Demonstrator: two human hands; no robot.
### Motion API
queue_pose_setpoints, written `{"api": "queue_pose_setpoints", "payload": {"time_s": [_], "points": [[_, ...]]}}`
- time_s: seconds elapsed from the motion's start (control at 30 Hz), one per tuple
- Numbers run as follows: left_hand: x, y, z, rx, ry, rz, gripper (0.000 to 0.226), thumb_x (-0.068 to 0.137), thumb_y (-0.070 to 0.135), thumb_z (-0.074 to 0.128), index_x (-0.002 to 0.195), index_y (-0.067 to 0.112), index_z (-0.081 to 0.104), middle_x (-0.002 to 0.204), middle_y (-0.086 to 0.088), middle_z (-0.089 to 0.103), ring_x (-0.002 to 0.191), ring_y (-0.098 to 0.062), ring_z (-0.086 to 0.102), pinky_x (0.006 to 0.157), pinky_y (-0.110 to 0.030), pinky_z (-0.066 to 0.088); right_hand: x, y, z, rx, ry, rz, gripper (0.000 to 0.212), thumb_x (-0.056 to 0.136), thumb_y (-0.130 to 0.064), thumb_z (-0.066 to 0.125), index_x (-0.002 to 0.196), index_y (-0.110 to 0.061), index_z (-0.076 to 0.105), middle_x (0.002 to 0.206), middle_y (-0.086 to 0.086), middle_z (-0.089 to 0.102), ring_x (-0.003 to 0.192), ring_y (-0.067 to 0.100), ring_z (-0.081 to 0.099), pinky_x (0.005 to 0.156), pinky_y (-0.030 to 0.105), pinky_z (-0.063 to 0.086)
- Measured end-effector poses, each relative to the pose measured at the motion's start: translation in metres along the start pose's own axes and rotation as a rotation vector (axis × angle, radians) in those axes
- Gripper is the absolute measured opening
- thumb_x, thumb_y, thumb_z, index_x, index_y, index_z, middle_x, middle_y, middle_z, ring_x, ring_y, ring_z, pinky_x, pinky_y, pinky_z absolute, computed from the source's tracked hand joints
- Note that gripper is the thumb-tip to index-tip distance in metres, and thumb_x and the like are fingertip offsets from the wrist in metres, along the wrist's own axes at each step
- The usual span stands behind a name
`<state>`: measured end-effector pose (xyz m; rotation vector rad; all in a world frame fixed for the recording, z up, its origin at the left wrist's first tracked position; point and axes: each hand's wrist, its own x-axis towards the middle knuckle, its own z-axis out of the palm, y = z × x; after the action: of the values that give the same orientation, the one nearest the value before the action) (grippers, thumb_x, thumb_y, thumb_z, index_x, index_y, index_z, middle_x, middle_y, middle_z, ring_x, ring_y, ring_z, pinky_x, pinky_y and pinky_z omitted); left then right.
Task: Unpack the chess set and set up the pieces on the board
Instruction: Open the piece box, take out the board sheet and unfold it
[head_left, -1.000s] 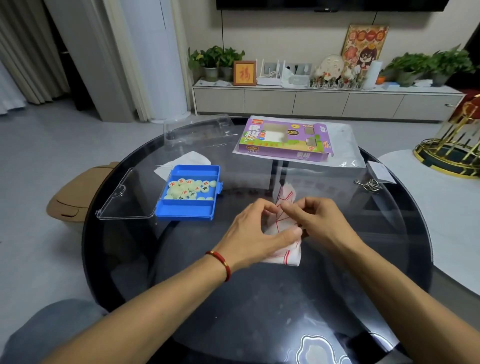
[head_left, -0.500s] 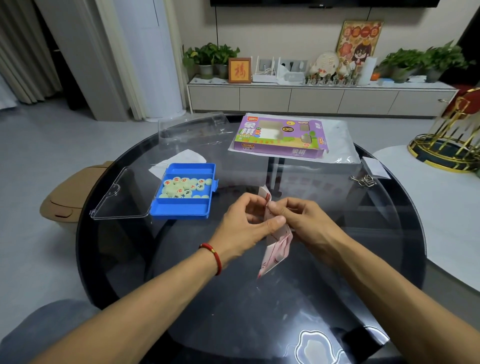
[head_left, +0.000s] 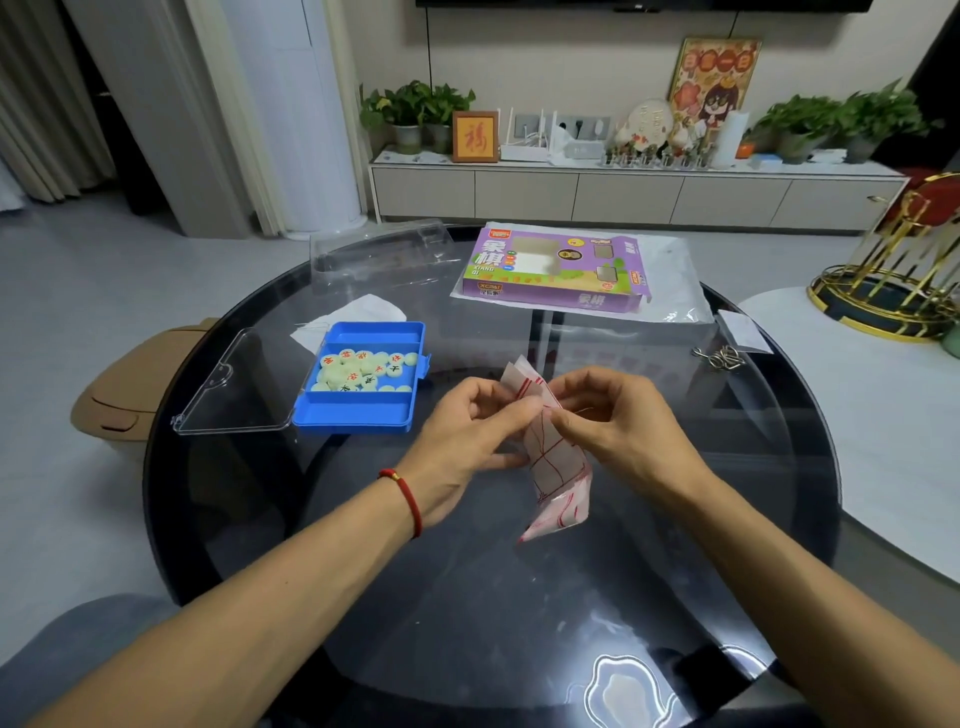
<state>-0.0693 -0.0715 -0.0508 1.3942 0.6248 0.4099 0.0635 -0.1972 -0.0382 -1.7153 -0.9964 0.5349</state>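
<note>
A round dark glass table (head_left: 467, 597) is seen from above, its top reflecting the room. At its far edge a purple chess set box (head_left: 553, 270) is laid flat on a clear plastic bag (head_left: 675, 291), with a clear plastic tray (head_left: 384, 254) to its left. Nearer, left of centre, a blue case (head_left: 363, 387) is set with its transparent lid (head_left: 236, 387) swung open to the left; pale round chess pieces (head_left: 361, 371), marked in red and black, are heaped in its middle compartment. Above the table's centre a folded paper board (head_left: 558, 462), printed with red lines, is held clear of the glass. Its upper part is pinched between the left hand (head_left: 467, 441) and the right hand (head_left: 618, 421), fingers of both curled onto the sheet, while the lower folds hang loose. A red bracelet (head_left: 405, 499) is worn on the left wrist.
</note>
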Motion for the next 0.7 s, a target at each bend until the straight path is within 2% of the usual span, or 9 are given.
{"api": "queue_pose_setpoints", "payload": {"time_s": [0.1, 0.23, 0.37, 0.47, 0.57, 0.7], "points": [[-0.004, 0.003, 0.002, -0.031, -0.024, 0.036, 0.052, 0.077, 0.031, 0.083, 0.117, 0.008, 0.058, 0.114, -0.013, 0.07, 0.105, -0.025, 0.071, 0.083, -0.048, 0.061, -0.001, -0.001, 0.003, 0.017, -0.014, -0.037, 0.015, 0.087, -0.013, 0.078, 0.1, -0.016, 0.073, 0.09, 0.002, 0.077, 0.087, 0.018, 0.075, 0.084, 0.04, 0.062], [0.0, 0.001, 0.004, -0.004, 0.035, 0.019, 0.031, 0.087, 0.015, 0.076, 0.114, 0.008, 0.062, 0.107, -0.012, 0.074, 0.102, -0.026, 0.072, 0.085, -0.051, 0.06, -0.001, -0.002, 0.003, -0.003, -0.007, -0.039, 0.018, 0.086, -0.016, 0.08, 0.102, -0.016, 0.074, 0.091, -0.001, 0.078, 0.088, 0.016, 0.075, 0.084, 0.037, 0.062], [0.008, -0.001, -0.008, -0.024, 0.169, 0.009, 0.015, 0.093, 0.0, 0.062, 0.106, 0.005, 0.067, 0.1, -0.012, 0.077, 0.097, -0.027, 0.074, 0.09, -0.053, 0.058, 0.004, 0.004, -0.008, 0.007, 0.15, 0.068, 0.016, 0.089, -0.013, 0.076, 0.1, -0.025, 0.073, 0.09, -0.006, 0.078, 0.085, 0.009, 0.074, 0.082, 0.035, 0.062], [0.013, 0.003, -0.017, -0.063, 0.238, 0.0, 0.018, 0.093, -0.002, 0.063, 0.11, 0.004, 0.066, 0.103, -0.011, 0.077, 0.095, -0.025, 0.074, 0.088, -0.05, 0.059, 0.006, 0.01, -0.017, 0.075, 0.228, 0.206, 0.01, 0.093, -0.012, 0.071, 0.101, -0.019, 0.072, 0.093, -0.001, 0.079, 0.084, 0.013, 0.076, 0.077, 0.035, 0.063], [0.015, 0.008, -0.022, -0.106, 0.249, -0.009, 0.021, 0.092, 0.0, 0.066, 0.113, 0.003, 0.065, 0.104, -0.01, 0.077, 0.094, -0.023, 0.075, 0.085, -0.045, 0.061, 0.006, 0.012, -0.021, 0.121, 0.246, 0.299, 0.01, 0.092, -0.016, 0.073, 0.102, -0.013, 0.07, 0.095, 0.003, 0.078, 0.079, 0.014, 0.077, 0.065, 0.028, 0.061], [0.015, 0.007, -0.023, -0.081, 0.273, 0.028, 0.019, 0.09, 0.004, 0.071, 0.108, 0.007, 0.067, 0.098, -0.006, 0.078, 0.092, -0.021, 0.075, 0.083, -0.042, 0.061, 0.004, 0.012, -0.021, 0.054, 0.26, 0.308, 0.009, 0.094, -0.022, 0.071, 0.098, -0.014, 0.071, 0.096, 0.001, 0.078, 0.079, 0.016, 0.077, 0.066, 0.032, 0.063]]}}
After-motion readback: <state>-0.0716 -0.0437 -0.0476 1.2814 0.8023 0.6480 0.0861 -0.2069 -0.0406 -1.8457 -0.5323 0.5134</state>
